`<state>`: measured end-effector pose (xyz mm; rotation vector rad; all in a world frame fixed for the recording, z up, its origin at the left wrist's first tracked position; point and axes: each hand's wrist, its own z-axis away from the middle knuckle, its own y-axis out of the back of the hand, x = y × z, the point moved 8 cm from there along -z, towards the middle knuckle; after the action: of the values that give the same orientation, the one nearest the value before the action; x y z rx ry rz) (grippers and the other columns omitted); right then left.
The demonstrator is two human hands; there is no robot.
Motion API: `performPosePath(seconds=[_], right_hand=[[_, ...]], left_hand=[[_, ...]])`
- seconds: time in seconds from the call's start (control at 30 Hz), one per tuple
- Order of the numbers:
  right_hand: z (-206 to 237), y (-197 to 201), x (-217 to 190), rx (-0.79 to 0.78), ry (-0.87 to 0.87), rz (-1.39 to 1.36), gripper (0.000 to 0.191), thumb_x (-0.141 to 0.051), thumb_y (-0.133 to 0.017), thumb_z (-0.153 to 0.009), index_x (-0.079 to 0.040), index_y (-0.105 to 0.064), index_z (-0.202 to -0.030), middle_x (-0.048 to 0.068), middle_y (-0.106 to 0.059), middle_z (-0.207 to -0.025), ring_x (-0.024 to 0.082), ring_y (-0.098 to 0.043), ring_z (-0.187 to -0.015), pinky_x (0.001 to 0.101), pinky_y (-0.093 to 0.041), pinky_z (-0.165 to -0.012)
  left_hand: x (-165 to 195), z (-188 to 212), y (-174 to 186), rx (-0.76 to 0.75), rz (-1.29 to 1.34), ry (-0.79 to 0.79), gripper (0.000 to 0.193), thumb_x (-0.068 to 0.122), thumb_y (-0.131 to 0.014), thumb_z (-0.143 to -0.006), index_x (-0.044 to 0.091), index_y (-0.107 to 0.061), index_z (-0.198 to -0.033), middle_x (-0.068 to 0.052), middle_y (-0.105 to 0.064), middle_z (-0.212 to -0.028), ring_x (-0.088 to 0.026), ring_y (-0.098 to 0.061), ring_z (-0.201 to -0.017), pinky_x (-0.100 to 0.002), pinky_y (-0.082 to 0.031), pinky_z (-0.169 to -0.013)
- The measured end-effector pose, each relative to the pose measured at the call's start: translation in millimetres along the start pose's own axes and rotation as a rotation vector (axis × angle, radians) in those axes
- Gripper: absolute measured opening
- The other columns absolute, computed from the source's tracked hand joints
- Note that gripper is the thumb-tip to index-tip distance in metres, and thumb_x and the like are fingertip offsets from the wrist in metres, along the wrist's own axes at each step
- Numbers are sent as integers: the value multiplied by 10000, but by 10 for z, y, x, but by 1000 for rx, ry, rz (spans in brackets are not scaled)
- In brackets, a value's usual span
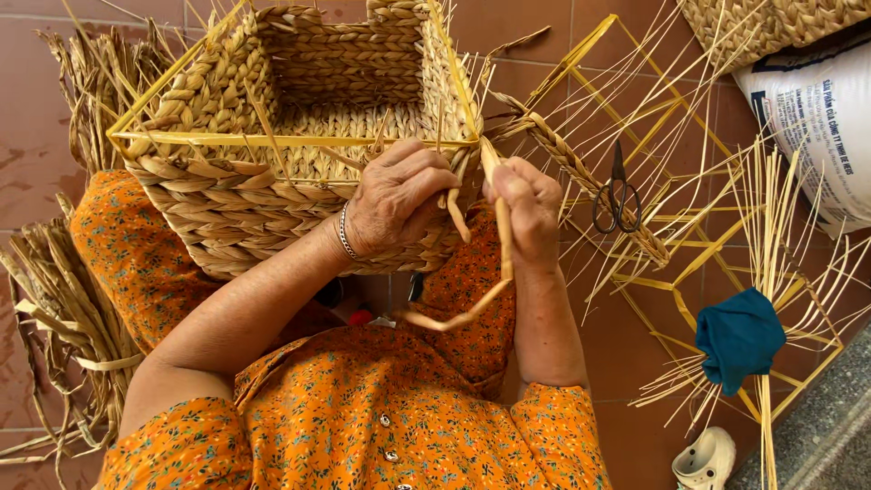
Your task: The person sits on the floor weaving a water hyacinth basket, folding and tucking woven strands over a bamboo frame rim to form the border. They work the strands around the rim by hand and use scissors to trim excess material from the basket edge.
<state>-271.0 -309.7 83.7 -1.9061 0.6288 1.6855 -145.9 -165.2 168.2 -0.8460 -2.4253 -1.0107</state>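
**weavefan:** Both hands were busy at the near rim of the basket. Left hand [399,201] was curled shut over the top edge of the woven basket [272,118], fingers pinching a short strand end against the wall. Right hand [529,213] was closed around a long dried strand [502,240] that stood upright in the fist, w/ its tail looping down and back toward the lap.

**reedguy:** So where's the basket sitting exactly?

**weavefan:** Tilted on the knees, opening facing up and away, yellow wire frame [299,140] showing along the rim. Braiding looked done on the walls, so imo this was the rim-finishing stage, tucking a strand in at the corner.

**reedguy:** What would the next bit need?

**weavefan:** Prob keeping the strand taut w/ the right while the left holds the gap open, then feeding the tip under the frame w/o kinking it. Scissors [618,195] lay on the tiles to the right, near an unfinished frame [635,109] w/ loose straw, a teal cloth [739,336] just beyond. Bundles of raw fibre [63,308] were on the left.
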Motion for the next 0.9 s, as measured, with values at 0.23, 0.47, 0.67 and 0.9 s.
performPosePath(seconds=[0.23, 0.47, 0.67, 0.9], right_hand=[[-203, 13, -551, -19, 442, 493, 393, -315, -490, -1126, -61, -607, -850, 61, -652, -863, 110, -625, -755, 268, -569, -676], [-133, -46, -731, -77, 376, 440, 228, 35, -701, -978, -16, -660, -1197, 117, -686, -1253, 204, -710, -1139, 307, -624, -969], [-119, -265, -959, -64, 670, 721, 209, 87, -773, -936, -33, -754, -1106, 82, -748, -1080, 193, -748, -1005, 299, -648, -865], [-212, -328, -920, -99, 645, 654, 191, -110, -774, -924, -42, -773, -1103, 102, -607, -980, 178, -642, -888, 257, -594, -746]], left_hand=[[67, 74, -161, -79, -185, -56, 462, 107, -732, -830, 15, -635, -1272, -125, -583, -1199, -309, -579, -1049, -452, -502, -906], [12, 215, -267, -154, -311, -38, 603, 195, -704, -791, 27, -619, -1364, -110, -515, -1457, -302, -536, -1280, -459, -464, -1082], [17, 248, -298, -196, -411, -78, 656, 260, -696, -824, 59, -608, -1443, -75, -488, -1512, -277, -510, -1299, -460, -454, -1070], [42, 159, -128, -62, -210, 54, 599, 168, -723, -859, 66, -554, -1425, -110, -603, -1385, -302, -582, -1225, -432, -511, -1031]])
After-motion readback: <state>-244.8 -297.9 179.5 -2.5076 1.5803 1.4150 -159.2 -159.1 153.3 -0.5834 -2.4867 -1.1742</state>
